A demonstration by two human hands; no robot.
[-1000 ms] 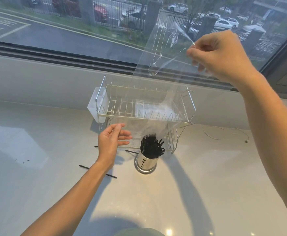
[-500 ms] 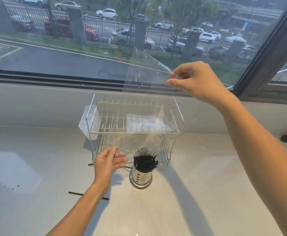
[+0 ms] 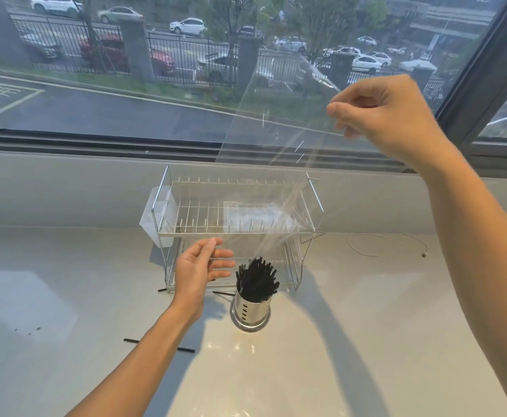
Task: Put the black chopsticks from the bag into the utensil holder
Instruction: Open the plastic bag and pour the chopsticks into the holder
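A steel utensil holder (image 3: 250, 311) stands on the white counter, packed with several black chopsticks (image 3: 256, 276) sticking out of its top. My right hand (image 3: 387, 115) is raised high and pinches the top corner of a clear plastic bag (image 3: 276, 139), which hangs down over the holder and looks empty. My left hand (image 3: 199, 272) hovers just left of the holder with fingers apart, at the bag's lower edge; whether it touches the bag is unclear. Loose black chopsticks lie on the counter: one (image 3: 186, 350) partly under my left forearm, another (image 3: 223, 293) beside the holder.
A wire dish rack (image 3: 186, 233) stands right behind the holder, with a white cup (image 3: 148, 221) on its left side and folded plastic on its shelf. A thin cord (image 3: 381, 245) lies at the right. The window ledge runs behind.
My right hand has lifted the bag a little higher and to the right. My left hand stays beside the holder, fingers spread slightly more. The view has tilted down a bit.
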